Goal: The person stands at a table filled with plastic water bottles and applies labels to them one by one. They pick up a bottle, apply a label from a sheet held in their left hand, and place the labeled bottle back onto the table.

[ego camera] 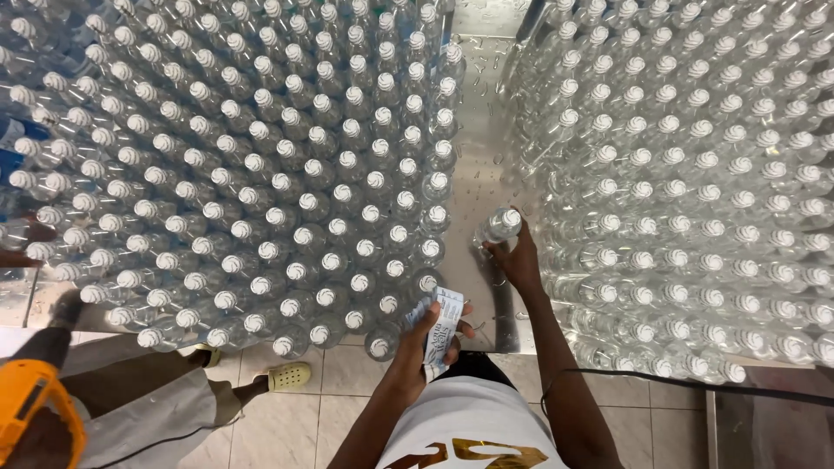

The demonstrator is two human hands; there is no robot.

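My right hand (516, 260) grips a clear plastic bottle with a white cap (500, 226), standing apart in the gap between two big blocks of bottles. My left hand (427, 340) holds a small stack of white and blue labels (442, 326) near the table's front edge, just right of the left block. A wet steel table (479, 174) shows between the blocks.
Several rows of capped clear bottles fill the left block (261, 174) and the right block (695, 191). Another person (130, 391) in pale trousers and sandals stands at the lower left, with an orange object (35, 399) beside them. A black cable (695, 386) runs at the lower right over the tiled floor.
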